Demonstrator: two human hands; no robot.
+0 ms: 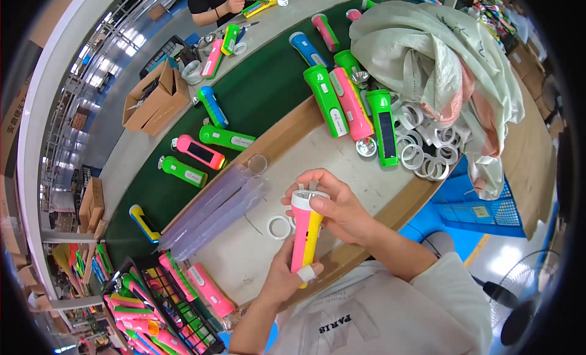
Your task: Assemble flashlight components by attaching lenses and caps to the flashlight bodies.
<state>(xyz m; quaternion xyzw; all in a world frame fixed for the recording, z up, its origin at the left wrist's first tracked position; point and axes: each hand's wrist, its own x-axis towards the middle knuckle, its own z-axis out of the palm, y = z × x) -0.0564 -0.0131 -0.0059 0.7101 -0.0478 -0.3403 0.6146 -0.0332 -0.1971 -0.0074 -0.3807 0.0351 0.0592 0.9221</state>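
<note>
The fingers (317, 190) of the right hand (342, 211) curl over the white head of a pink and yellow torch (305, 233), pinching its rim from above. The left hand (282, 276) grips the lower part of the same torch, its fingers wrapped round the body, one fingertip bound in white tape (307, 273). The torch stands nearly upright between both hands, just above the near edge of the worktop (244, 251).

Just left of the fingers a white ring (279, 227) lies flat on the worktop. Further left rests a bundle of clear purple sleeves (213, 211), with a small clear lens disc (257, 164) at its upper end. Above and right of the fingers lie green and pink torches (351, 105) side by side, a silver reflector (366, 147) and a heap of white rings (421, 144) beside a crumpled sack (439, 56). Beyond the worktop's wooden rim a dark green belt (256, 99) carries more torches. Below left of the hands a crate (171, 309) holds pink and green torches. At the far top another person's hand (235, 2) works at a torch.
</note>
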